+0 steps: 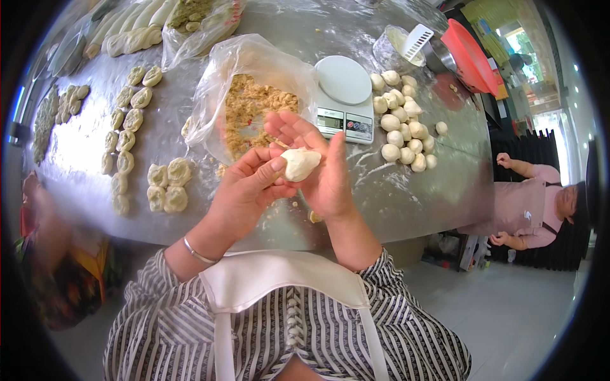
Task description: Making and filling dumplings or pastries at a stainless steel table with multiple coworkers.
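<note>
A pale dough ball (300,164) with a pointed side is pinched between the thumb and fingers of my left hand (252,181). It also rests against the palm of my right hand (324,171), whose fingers are extended and spread. Just beyond my hands lies an open clear plastic bag (205,105) of crumbly tan filling (257,97). A white kitchen scale (344,81) stands right of the bag, its round plate bare. Many round dough balls (405,131) are grouped right of the scale. Flattened, filled-looking dough pieces (133,119) lie in rows at the left, with a small cluster (169,185) nearer me.
The metal table (410,200) bears flour smears. At the back right stand a flour tub (388,47) with a white slotted scraper (417,42) and a red basin (469,57). Another bag (205,28) and long dough rolls (133,38) lie back left. People are at left and right.
</note>
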The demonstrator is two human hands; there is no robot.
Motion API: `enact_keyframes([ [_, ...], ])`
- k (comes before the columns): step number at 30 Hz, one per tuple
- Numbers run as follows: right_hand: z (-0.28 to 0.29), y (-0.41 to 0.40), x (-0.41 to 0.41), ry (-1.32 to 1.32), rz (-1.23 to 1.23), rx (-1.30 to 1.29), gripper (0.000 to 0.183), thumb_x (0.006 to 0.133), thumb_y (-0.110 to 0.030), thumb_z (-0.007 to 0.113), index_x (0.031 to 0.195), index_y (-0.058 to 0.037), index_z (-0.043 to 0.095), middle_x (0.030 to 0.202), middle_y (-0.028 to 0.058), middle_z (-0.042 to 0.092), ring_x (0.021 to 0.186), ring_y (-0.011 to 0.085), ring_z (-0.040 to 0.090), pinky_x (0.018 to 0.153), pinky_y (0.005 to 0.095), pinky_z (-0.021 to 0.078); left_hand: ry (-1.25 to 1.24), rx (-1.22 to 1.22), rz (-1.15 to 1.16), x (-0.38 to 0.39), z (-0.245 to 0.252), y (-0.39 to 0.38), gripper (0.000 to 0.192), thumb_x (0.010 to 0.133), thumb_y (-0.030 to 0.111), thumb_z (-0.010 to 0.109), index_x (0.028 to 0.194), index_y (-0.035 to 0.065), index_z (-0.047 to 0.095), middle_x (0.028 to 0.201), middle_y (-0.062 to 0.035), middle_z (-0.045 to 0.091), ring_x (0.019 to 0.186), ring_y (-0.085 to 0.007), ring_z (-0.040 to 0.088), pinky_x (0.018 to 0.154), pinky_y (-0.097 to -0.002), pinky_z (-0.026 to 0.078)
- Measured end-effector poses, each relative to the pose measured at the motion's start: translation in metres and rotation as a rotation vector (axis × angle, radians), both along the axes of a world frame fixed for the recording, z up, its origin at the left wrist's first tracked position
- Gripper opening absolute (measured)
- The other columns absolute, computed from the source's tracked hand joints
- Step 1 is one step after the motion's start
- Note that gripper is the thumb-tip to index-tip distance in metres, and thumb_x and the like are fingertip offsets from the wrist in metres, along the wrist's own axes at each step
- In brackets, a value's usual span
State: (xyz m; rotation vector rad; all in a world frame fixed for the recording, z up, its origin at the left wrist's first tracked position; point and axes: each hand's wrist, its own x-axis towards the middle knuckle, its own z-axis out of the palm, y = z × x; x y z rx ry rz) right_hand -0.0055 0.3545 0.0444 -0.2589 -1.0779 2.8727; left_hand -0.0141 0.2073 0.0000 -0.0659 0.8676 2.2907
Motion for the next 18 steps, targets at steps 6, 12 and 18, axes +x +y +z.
enact_keyframes([
  [6, -0.036, 0.026, 0.006, 0.01, 0.18, 0.309, 0.058, 0.112, -0.045, 0.033, 0.097, 0.0001, 0.066, 0.107, 0.0214, 0.071, 0.114, 0.0319, 0.067, 0.103, 0.0426, 0.0515, 0.05, -0.149, -0.025, 0.009, 0.034, 0.02, 0.035, 0.107, 0.012, 0.049, 0.138, -0.0031, 0.046, 0.119, -0.0154, 0.067, 0.105, -0.0255, 0.071, 0.092, -0.0369, 0.061],
  [12, -0.037, 0.049, 0.009, -0.054, 0.0, -0.185, 0.052, 0.11, -0.047, 0.04, 0.09, -0.0043, 0.063, 0.09, 0.0151, 0.069, 0.09, 0.0287, 0.07, 0.087, 0.0476, 0.0579, 0.07, -0.224, -0.001, 0.003, 0.023, 0.002, 0.031, 0.105, 0.011, 0.055, 0.133, -0.0015, 0.051, 0.117, -0.015, 0.068, 0.101, -0.0236, 0.072, 0.087, -0.0354, 0.062],
  [18, -0.054, 0.126, 0.018, -0.091, -0.088, -0.165, 0.045, 0.109, -0.043, 0.042, 0.094, -0.0069, 0.065, 0.097, 0.0117, 0.07, 0.09, 0.0244, 0.067, 0.085, 0.0473, 0.0577, 0.125, -0.286, 0.095, -0.001, 0.025, -0.019, 0.026, 0.105, 0.011, 0.056, 0.129, 0.0001, 0.057, 0.114, -0.0131, 0.07, 0.098, -0.0205, 0.072, 0.084, -0.0328, 0.062],
])
